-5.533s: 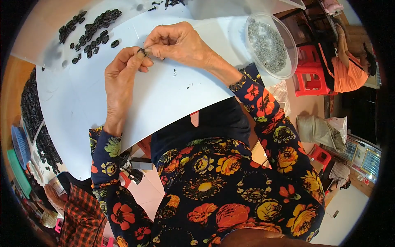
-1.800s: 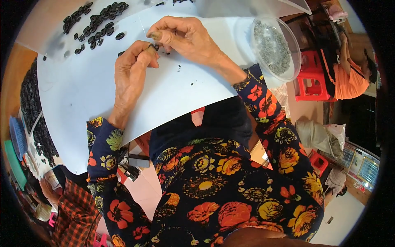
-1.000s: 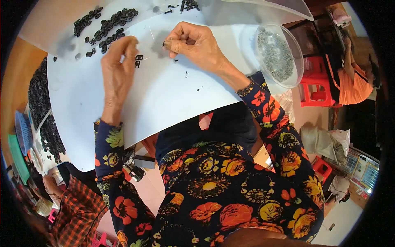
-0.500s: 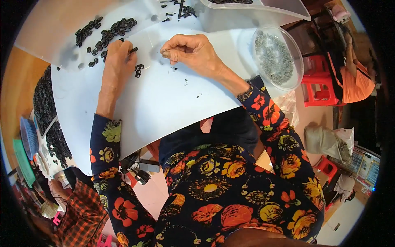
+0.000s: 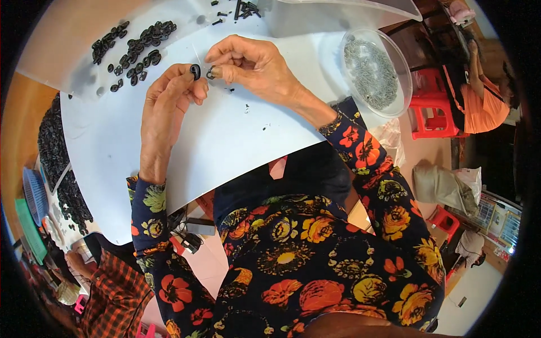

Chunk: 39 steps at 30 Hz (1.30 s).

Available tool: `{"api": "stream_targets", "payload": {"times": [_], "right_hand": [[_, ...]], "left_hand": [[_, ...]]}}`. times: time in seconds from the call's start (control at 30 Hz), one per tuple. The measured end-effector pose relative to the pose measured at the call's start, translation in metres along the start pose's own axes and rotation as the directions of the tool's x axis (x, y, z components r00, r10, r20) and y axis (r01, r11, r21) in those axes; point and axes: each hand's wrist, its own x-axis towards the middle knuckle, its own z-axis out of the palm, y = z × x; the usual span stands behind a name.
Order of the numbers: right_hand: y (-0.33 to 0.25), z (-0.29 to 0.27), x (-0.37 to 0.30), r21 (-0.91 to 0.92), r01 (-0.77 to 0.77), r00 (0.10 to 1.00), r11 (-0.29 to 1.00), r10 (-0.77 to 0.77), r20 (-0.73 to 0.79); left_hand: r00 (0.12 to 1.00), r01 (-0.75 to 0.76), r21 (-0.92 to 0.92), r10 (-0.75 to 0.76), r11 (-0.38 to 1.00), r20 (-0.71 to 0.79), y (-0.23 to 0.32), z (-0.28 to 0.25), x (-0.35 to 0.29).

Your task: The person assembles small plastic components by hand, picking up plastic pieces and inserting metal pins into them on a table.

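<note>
- Two bare hands, both yours, are in the upper middle of the head view, over the white counter point(image 5: 112, 149), with their fingertips just beside each other.
- Your left hand point(image 5: 165, 98) has its grip pinched: thumb and fingers close on a black oval piece point(image 5: 195, 71), which sits at their tips, in the gap facing your other hand.
- Your right hand point(image 5: 253, 69) has its grip pinched too, thumb against forefinger, on a small dark bit point(image 5: 210, 74); it is too small for you to make out its kind.
- Upper left of the frame, you have loose black oval pieces point(image 5: 151, 35) in heaps, with several scattered below them toward your left hand.
- Top centre, you see small black pins point(image 5: 248, 9) lying beside a clear bin point(image 5: 338, 16).
- Upper right, a round clear tub point(image 5: 407, 62) holds many thin silvery pieces point(image 5: 369, 76).
- Below your right hand, tiny dark crumbs point(image 5: 247, 108) dot the counter.
- Far left, a dark heap point(image 5: 52, 132) of small parts lies near a blue basket point(image 5: 35, 194) and a green tray point(image 5: 30, 231).
- Lower left, you have a person in a checked shirt point(image 5: 118, 296); upper right, another in an orange top point(image 5: 484, 107), near a red stool point(image 5: 431, 115).
</note>
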Motion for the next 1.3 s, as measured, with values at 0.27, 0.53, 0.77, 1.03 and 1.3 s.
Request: {"api": "stream_targets", "payload": {"times": [0.27, 0.53, 0.77, 1.03, 1.3], "right_hand": [[-0.001, 0.003, 0.000, -0.057, 0.013, 1.000, 0.998, -0.014, -0.021], [0.005, 0.006, 0.001, -0.075, 0.034, 0.999, 0.997, -0.036, -0.021], [0.006, 0.007, 0.000, -0.126, 0.054, 0.997, 0.991, -0.061, -0.055], [0.007, 0.006, 0.000, -0.100, 0.053, 0.998, 0.994, -0.056, -0.020], [-0.002, 0.018, -0.002, -0.073, 0.093, 0.991, 0.993, -0.099, -0.091]], "left_hand": [[0.998, 0.032, 0.012, -0.032, 0.999, 0.060, -0.005, -0.002, 0.003], [0.999, 0.011, 0.088, -0.014, 0.996, 0.040, 0.000, 0.003, 0.000], [0.987, -0.162, 0.486, 0.147, 0.859, 0.069, 0.003, 0.008, -0.003], [0.981, -0.190, 0.356, 0.188, 0.915, 0.042, -0.015, 0.011, -0.003], [0.938, -0.261, 0.545, 0.342, 0.797, -0.050, -0.021, 0.017, -0.005]]}}
